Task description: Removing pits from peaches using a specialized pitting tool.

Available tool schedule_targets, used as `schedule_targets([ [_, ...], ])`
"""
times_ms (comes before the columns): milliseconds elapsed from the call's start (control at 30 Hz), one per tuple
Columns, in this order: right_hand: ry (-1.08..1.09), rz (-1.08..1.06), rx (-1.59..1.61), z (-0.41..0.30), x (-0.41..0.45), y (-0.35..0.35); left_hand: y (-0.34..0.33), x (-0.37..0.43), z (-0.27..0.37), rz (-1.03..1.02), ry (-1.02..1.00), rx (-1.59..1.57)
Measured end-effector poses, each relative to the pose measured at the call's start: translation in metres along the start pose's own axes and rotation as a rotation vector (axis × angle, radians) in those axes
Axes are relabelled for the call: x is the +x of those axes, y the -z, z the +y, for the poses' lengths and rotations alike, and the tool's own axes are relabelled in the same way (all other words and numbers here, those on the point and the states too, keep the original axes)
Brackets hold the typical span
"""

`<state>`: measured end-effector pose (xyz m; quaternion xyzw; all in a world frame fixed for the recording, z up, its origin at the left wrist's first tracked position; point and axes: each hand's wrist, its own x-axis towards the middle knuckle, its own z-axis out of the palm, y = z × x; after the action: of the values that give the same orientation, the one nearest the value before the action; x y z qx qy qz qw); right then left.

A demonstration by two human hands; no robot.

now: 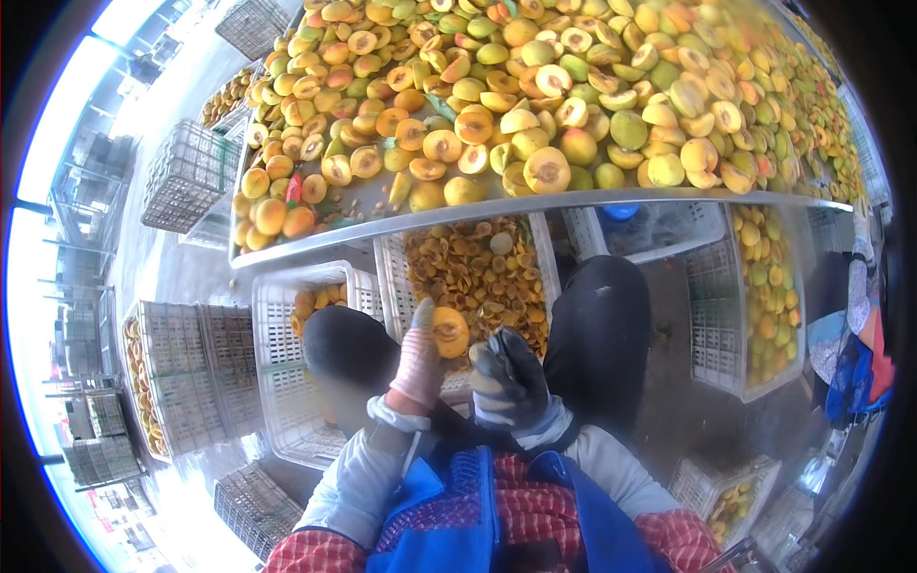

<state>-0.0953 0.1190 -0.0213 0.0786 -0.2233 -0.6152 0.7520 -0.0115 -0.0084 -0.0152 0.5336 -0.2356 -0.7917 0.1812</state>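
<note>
My left hand (417, 362), in a pale striped glove with greyed fingertips, holds a halved yellow peach (450, 332) by its side. The peach's cut face is turned up, showing the stone area in its middle. Close by on the right, my right hand (510, 379) wears a dark-coated glove, its fingers curled in. Whether a small tool sits inside that fist cannot be told. Both hands are between my knees, over a white plastic crate (544, 265) of small brown-orange pieces, apparently peach stones and scraps (473, 276).
A metal-edged table (430, 218) heaped with whole and halved peaches (548, 170) spans the front. A red-handled tool (294, 188) lies among them. White crates stand at left (269, 372) and right (716, 315), some holding peaches. Another person's sleeve (857, 294) shows at far right.
</note>
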Motion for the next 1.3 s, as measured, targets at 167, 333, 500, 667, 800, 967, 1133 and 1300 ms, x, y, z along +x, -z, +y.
schedule_targets([
  [167,0.428,0.604,-0.833,0.005,0.008,0.006,0.023,-0.007,0.0,-0.026,-0.419,0.266],
  [333,0.547,0.672,-1.168,0.014,0.013,0.008,0.008,-0.017,-0.005,-0.104,-0.687,0.523],
  [500,0.58,0.637,-0.985,0.012,0.014,-0.004,-0.005,-0.03,-0.005,-0.148,-0.651,0.533],
  [667,0.357,0.684,-0.971,0.006,0.008,-0.019,-0.003,-0.035,-0.006,-0.207,-0.511,0.436],
  [800,0.451,0.675,-0.925,0.01,0.008,-0.018,0.0,-0.036,-0.008,-0.255,-0.453,0.31],
  [967,0.379,0.617,-0.847,0.012,0.003,-0.01,0.005,-0.036,-0.005,-0.184,-0.298,0.27],
  [1133,0.415,0.453,-0.748,0.006,-0.003,-0.004,0.03,-0.049,0.018,0.04,-0.388,-0.02],
  [1300,0.274,0.906,-0.762,0.005,0.006,0.006,0.11,-0.068,0.105,0.37,-1.181,0.785],
])
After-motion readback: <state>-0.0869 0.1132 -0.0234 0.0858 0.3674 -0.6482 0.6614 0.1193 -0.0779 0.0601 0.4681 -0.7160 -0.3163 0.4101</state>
